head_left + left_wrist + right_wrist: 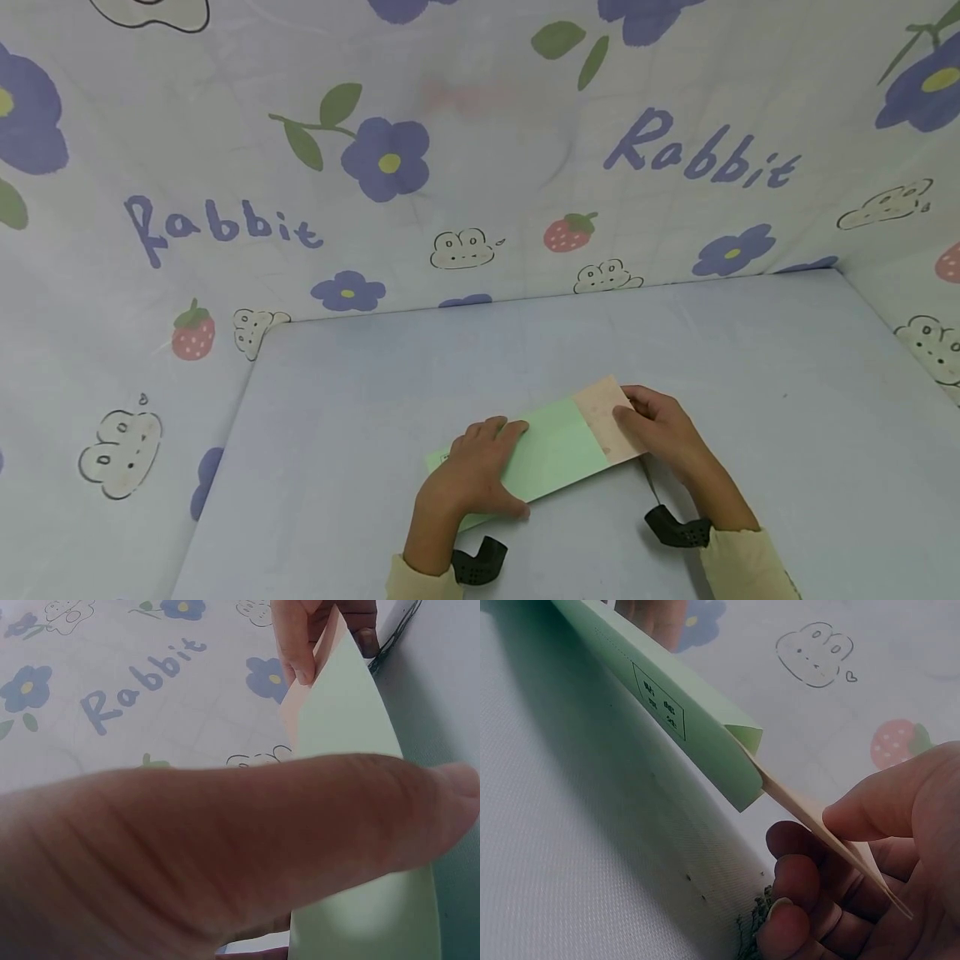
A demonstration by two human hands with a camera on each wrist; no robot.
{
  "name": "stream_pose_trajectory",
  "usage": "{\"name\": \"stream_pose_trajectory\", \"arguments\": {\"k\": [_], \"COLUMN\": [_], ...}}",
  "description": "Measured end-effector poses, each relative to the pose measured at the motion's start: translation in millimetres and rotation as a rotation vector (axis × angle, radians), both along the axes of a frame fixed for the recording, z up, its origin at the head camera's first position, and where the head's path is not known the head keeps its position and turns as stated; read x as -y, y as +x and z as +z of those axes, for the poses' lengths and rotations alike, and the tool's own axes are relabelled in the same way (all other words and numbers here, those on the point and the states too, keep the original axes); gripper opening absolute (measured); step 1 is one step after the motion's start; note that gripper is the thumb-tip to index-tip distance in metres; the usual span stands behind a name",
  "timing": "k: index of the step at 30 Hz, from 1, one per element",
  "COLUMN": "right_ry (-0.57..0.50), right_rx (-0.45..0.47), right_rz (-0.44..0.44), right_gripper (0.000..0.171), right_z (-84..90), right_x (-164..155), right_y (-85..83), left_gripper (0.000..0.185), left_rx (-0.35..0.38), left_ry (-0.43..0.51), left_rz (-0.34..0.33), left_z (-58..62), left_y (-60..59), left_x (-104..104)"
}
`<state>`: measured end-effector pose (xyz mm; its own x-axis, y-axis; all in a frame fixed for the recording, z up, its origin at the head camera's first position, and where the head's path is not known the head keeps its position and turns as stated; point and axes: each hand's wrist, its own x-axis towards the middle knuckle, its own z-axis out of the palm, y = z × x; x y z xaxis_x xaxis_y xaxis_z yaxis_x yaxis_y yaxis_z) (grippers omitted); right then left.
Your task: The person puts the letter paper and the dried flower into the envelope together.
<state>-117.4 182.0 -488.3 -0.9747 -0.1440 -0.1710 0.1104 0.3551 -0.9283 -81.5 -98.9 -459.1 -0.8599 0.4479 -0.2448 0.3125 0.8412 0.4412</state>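
A long pale green envelope (pixel 558 446) is held slantwise above the table. My left hand (pixel 476 471) grips its left part, thumb along the near edge and fingers over the far side. From its right end sticks out a folded beige-pink paper (pixel 602 417), which my right hand (pixel 663 429) pinches between thumb and fingers. The right wrist view shows the envelope's open end, with a flap (pixel 746 739) standing out and a printed box (pixel 660 701) on its side. The paper's inner part is hidden in the envelope. A large thumb (pixel 247 832) crosses the left wrist view.
A pale cloth-covered table (pixel 322 417) lies below. Patterned curtains (pixel 480 150) with flowers and lettering stand at the back and sides. Black wrist devices (pixel 480 562) sit by both wrists. Dark thin strands (pixel 756 922) show near the right fingers; what they are I cannot tell.
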Motion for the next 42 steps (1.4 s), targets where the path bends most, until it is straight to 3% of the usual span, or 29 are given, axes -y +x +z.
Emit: {"name": "stream_pose_trajectory", "arguments": {"k": [42], "right_ry": [-0.008], "right_rx": [0.0], "right_rz": [0.008], "right_gripper": [0.044], "right_z": [2.3], "right_x": [0.5], "right_y": [0.1], "left_gripper": [0.099], "left_rx": [0.007], "left_ry": [0.005], "left_rz": [-0.005], "left_z": [4.6], "left_y": [-0.3], "left_x": [0.8]}}
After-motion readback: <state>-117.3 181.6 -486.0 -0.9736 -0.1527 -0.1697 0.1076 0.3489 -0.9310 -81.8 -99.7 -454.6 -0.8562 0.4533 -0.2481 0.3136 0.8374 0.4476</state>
